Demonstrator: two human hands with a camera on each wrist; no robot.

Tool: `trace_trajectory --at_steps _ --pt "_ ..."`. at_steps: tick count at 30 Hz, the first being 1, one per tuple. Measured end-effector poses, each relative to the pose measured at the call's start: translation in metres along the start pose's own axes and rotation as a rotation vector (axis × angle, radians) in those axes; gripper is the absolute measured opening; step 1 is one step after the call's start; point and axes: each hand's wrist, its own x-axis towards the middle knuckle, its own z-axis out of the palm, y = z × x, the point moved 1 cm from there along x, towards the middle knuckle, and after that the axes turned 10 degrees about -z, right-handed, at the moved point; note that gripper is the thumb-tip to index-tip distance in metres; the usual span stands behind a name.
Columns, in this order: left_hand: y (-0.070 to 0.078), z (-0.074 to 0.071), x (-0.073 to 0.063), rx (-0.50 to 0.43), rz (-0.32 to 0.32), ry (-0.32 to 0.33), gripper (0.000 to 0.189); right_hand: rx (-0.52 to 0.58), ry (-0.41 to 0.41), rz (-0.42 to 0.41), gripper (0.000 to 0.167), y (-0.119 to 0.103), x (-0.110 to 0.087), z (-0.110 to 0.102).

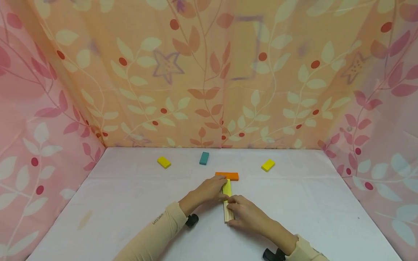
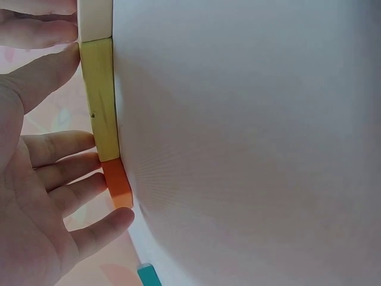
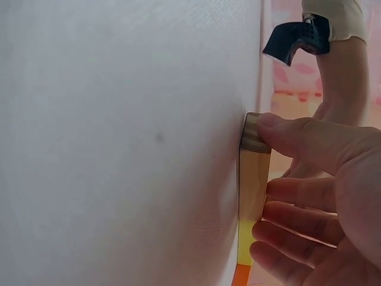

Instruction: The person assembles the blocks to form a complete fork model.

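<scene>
Natural wood block lies flat on white worktop, near end of a straight row, middle of the head view. Right hand is on it: thumb on its near end, other fingers along the far part of its side and reaching the yellow block, so the fingers grasp the wood block lengthwise. Its far end butts against a yellow block, also flat, seams look tight. Left hand over the yellow one, fingers loosely spread, tips resting along its upper edge and onto the orange block, thumb by the wood seam; not curled round anything. Orange block sits crosswise at the yellow block's far end, touching it, overhanging on both sides, so the row makes a T. Beyond it: teal block behind and left, loose yellow block farther left, another yellow block off right, all well apart, with wide gaps of worktop between. Side room: broad white stretches left and right of the row, arms cutting across the near part. Back edge of worktop meets floral curtain, just behind the teal block; side edges well apart from all blocks.
</scene>
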Motion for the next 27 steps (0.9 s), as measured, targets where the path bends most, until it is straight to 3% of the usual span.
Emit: trace_trajectory --at_steps 6,15,27 --pt "-0.0003 -0.0012 0.0011 0.001 0.000 -0.005 0.066 0.030 0.031 0.012 0.042 0.0014 0.0005 0.0008" --pt "-0.0013 -0.0007 0.0018 -0.013 -0.002 -0.008 0.066 0.062 0.014 0.007 0.040 0.0013 0.0012 -0.0015" --pt "-0.0004 0.0007 0.0011 0.000 -0.015 -0.012 0.067 0.110 -0.055 0.052 0.041 0.0015 0.0014 -0.0031"
